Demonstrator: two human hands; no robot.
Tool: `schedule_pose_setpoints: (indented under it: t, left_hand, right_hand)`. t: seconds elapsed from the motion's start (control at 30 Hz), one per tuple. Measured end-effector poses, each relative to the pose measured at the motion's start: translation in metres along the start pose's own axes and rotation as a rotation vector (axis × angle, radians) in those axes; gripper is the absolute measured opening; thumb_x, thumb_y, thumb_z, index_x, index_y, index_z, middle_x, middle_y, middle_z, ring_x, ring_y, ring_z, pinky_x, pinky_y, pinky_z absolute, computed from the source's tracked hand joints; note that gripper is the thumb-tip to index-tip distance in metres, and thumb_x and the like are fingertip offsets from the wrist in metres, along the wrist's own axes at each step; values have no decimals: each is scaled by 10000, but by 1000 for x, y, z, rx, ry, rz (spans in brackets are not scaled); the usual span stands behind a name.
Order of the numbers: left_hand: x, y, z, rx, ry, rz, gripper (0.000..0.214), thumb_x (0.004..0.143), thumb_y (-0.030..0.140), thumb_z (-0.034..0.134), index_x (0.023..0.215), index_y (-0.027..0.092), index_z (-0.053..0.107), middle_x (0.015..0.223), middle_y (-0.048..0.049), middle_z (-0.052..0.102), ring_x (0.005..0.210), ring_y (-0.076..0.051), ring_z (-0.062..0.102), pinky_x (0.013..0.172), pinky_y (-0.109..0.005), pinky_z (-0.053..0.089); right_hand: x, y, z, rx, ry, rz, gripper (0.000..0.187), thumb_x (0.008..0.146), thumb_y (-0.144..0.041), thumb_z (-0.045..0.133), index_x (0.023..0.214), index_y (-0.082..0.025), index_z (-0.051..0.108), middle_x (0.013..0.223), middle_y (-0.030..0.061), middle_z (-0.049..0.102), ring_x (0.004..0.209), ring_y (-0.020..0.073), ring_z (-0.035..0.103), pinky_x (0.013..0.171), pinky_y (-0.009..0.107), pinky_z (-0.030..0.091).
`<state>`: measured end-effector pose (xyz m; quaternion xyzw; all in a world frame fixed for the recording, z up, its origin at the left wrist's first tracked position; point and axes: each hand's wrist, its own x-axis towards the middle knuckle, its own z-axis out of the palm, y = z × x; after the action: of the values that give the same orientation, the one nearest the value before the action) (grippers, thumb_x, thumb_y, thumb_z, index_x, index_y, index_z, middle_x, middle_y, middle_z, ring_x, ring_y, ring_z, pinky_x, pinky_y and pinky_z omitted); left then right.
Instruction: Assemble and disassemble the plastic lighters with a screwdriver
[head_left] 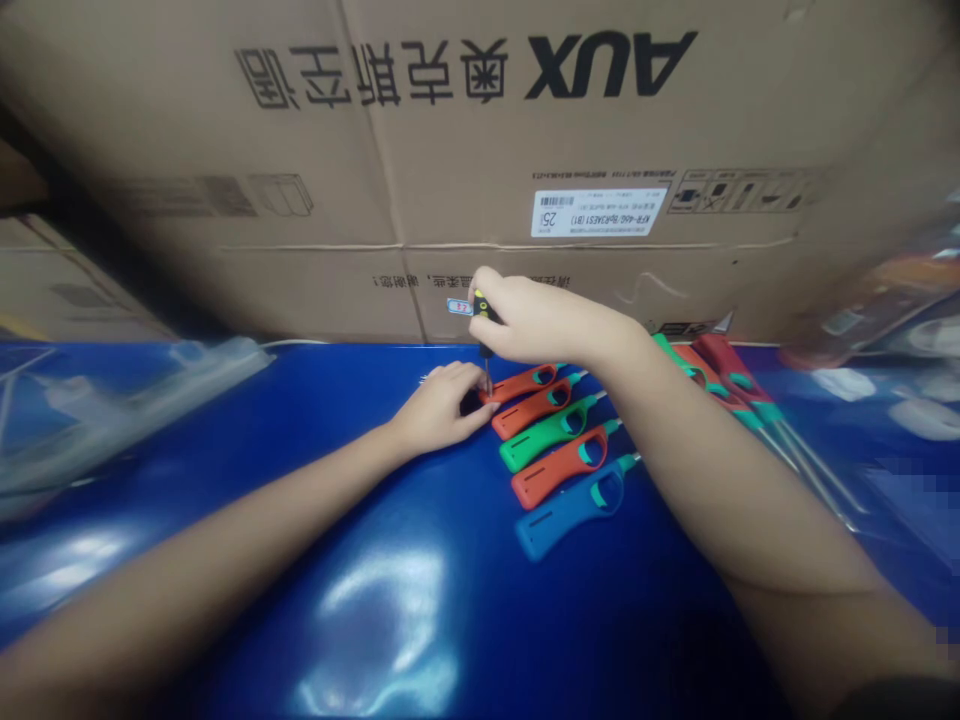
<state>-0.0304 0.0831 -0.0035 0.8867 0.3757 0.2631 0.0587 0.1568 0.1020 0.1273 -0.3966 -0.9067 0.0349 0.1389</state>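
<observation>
My right hand (pixel 506 312) is closed round the black and yellow handle of a screwdriver (pixel 483 312), held upright. Its thin shaft points down to the butt end of the farthest orange gas lighter (pixel 521 384). Around that same end are the thumb and fingers of my left hand (pixel 444 408), which grips it against the table. Nearer to me lie a second orange lighter (pixel 529 412), a green lighter (pixel 541 436), another orange lighter (pixel 555 470) and a blue lighter (pixel 566 512), side by side. My right forearm partly hides their metal tips.
A large cardboard box (pixel 315 170) stands along the back of the blue table (pixel 390 600). Right of my forearm lie several more lighters (pixel 724 365), a red one among them. Clear plastic bags (pixel 135 410) are at the left, with blurred plastic items (pixel 847 320) at the right.
</observation>
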Motion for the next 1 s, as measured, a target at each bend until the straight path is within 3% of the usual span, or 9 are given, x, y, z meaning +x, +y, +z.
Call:
schedule_pose_setpoints:
  t: [0.13, 0.27, 0.4, 0.53, 0.7, 0.87, 1.0]
  left_hand:
    - [0, 1, -1, -4, -6, -12, 134, 935, 339, 592, 949, 208, 565, 964, -39, 681, 924, -229, 611, 854, -379, 461]
    - [0, 3, -2, -13, -3, -24, 144, 926, 350, 598, 941, 209, 572, 971, -37, 690, 926, -227, 619, 855, -380, 465]
    - [0, 4, -2, -10, -8, -22, 151, 931, 357, 583, 946, 207, 574, 975, -45, 691, 935, -231, 618, 864, -388, 466]
    - [0, 3, -2, -12, -13, -24, 153, 927, 357, 587, 947, 206, 574, 969, -48, 691, 928, -234, 618, 865, -393, 468]
    - [0, 3, -1, -6, -15, -28, 144, 932, 354, 584, 950, 211, 574, 984, -46, 691, 944, -235, 619, 872, -390, 464]
    - [0, 3, -1, -3, -12, -24, 150, 937, 358, 584, 955, 209, 571, 978, -49, 687, 939, -237, 617, 864, -387, 461]
    - [0, 2, -1, -4, -13, -17, 147, 942, 354, 586, 959, 209, 571, 983, -43, 687, 944, -232, 613, 876, -386, 459]
  right_hand:
    - [0, -4, -1, -79, 48, -55, 358, 939, -484, 468, 996, -170, 629, 946, 139, 708, 751, 240, 598, 618, 323, 357]
    - [0, -5, 1, -14, 41, -79, 305, 924, -333, 441, 1143, -181, 590, 1011, 115, 717, 747, 220, 593, 614, 312, 351]
    - [-1, -4, 1, -55, 70, -83, 303, 932, -436, 458, 979, -193, 632, 935, 104, 718, 722, 216, 574, 604, 311, 324]
    - [-3, -5, -3, 1, 33, -54, 291, 900, -299, 439, 1116, -184, 595, 1021, 111, 720, 728, 210, 578, 602, 305, 340]
    - [-3, -6, -6, -87, 29, -41, 321, 929, -423, 446, 1001, -186, 650, 960, 125, 719, 741, 230, 579, 610, 315, 330]
    - [-4, -6, -6, -43, 16, -42, 285, 903, -324, 451, 1102, -188, 604, 985, 104, 714, 689, 203, 548, 576, 306, 318]
    - [-4, -5, -6, -70, 39, -81, 278, 916, -431, 495, 955, -199, 644, 919, 91, 711, 718, 207, 563, 602, 309, 321]
